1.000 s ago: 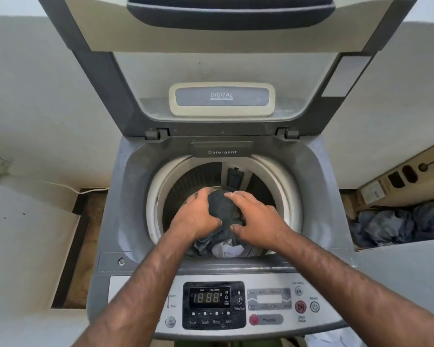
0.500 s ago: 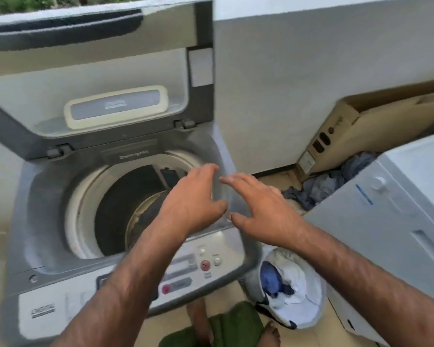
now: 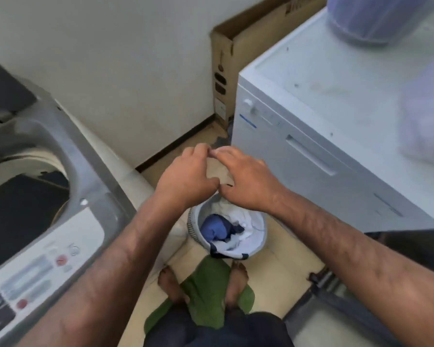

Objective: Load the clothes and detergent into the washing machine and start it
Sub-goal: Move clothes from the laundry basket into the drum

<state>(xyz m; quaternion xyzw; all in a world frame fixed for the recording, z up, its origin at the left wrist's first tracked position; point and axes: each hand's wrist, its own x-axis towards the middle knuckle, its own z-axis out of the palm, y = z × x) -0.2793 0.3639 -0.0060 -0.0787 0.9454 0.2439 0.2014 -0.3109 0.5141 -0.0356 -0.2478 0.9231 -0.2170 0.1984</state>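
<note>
Empty and loosely spread, both hands had left the open washing machine (image 3: 93, 171) at the frame's left, where they pressed a dark garment 1 second earlier. Left hand (image 3: 186, 176) and right hand (image 3: 246, 184) now hovered at center above the laundry basket (image 3: 194, 221), whose blue and white clothes (image 3: 221, 230) meant loading was likely unfinished.

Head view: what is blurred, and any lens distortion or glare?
Head view: motion blur smears the washer panel and the bag at right; left hand, right hand and basket are fairly sharp; wide-angle lens bows straight edges; soft light, no glare.
</note>
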